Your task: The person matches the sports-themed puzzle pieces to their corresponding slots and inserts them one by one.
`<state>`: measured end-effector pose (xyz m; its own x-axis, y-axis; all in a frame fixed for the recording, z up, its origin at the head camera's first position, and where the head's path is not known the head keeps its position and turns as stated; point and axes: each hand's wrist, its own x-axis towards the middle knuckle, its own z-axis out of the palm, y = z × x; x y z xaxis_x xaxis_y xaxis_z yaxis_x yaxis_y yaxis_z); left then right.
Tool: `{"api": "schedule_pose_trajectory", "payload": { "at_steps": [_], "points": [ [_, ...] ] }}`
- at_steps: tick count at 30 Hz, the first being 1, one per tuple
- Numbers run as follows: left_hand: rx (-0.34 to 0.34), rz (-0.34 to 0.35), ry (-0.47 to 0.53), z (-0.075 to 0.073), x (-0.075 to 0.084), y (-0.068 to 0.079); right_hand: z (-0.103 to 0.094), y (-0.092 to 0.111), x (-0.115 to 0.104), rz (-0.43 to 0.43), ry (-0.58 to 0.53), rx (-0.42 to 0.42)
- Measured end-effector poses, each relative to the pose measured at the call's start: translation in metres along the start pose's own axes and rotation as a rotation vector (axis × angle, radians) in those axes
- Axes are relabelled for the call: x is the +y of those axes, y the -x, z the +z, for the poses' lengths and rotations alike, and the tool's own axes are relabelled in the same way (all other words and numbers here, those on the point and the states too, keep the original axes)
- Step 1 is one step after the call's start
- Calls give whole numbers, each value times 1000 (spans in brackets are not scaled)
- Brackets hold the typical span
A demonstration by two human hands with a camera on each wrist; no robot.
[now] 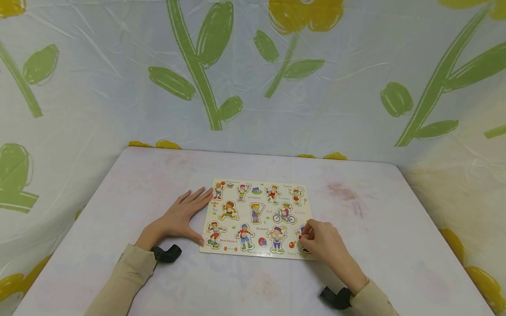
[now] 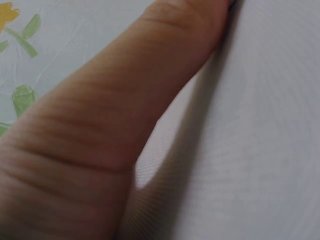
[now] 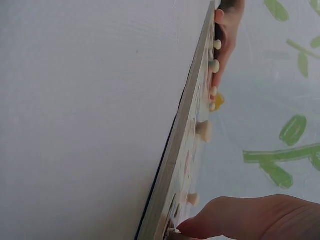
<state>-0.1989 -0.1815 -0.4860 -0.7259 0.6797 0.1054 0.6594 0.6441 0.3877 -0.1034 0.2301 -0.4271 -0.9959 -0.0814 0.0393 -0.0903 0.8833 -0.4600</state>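
A wooden knob puzzle board (image 1: 233, 219) lies flat on the table, filled with sports-figure pieces that carry small pale knobs. My left hand (image 1: 182, 219) rests at its left edge, fingers spread, the thumb by the lower left corner. With thumb and fingers, my right hand (image 1: 322, 239) pinches a puzzle piece (image 1: 300, 231) at the lower right corner, beside the baseball figure (image 1: 277, 239). That piece is mostly covered by the fingers. From the right wrist, the knobs (image 3: 203, 131) stand up from the board's face, and the thumb (image 3: 245, 217) is down at its near end.
The white table (image 1: 253, 285) reaches around the board on all sides. Behind it hangs a flower-patterned sheet (image 1: 336, 109), which also covers both sides. A black wrist-worn device (image 1: 168, 253) sits at the left cuff, another (image 1: 335, 298) at the right.
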Motion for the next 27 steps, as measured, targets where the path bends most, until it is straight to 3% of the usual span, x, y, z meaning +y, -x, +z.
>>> {"api": "schedule_pose_trajectory", "payload": {
  "at_steps": [16, 27],
  "points": [
    [-12, -4, -6, 4, -2, 2, 1, 2, 4, -3, -50, -51],
    [-14, -12, 4, 1, -4, 2, -2, -2, 1, -4, -14, -78]
  ]
}}
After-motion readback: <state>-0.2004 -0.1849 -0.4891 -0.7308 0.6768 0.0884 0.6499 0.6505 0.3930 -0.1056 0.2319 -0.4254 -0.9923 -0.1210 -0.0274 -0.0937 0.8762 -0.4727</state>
